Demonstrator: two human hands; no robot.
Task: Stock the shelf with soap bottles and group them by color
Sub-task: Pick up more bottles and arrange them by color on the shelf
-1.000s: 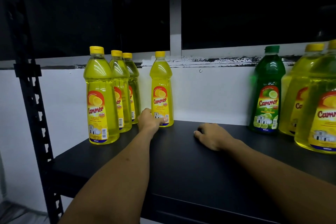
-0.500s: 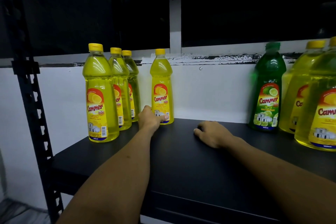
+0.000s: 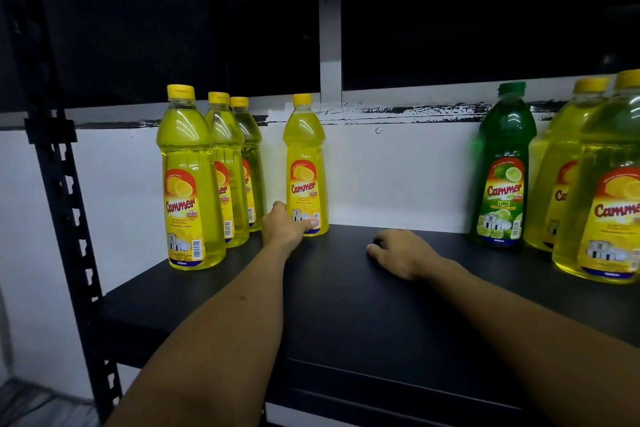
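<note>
On the black shelf board three yellow soap bottles stand in a row at the left. A fourth yellow bottle stands upright near the back wall. My left hand grips its base, thumb across the lower label. Further right, my right hand rests knuckles up on the shelf, fingers curled, holding nothing. A green soap bottle stands at the right, beside two more yellow bottles at the frame's edge.
A black perforated rack post rises at the left corner of the shelf. A white wall closes the back, with dark window panes above. Bare shelf lies between the fourth yellow bottle and the green one.
The view has shifted slightly; both hands and the bottles keep their places. My left hand stays on the fourth yellow bottle's base.
</note>
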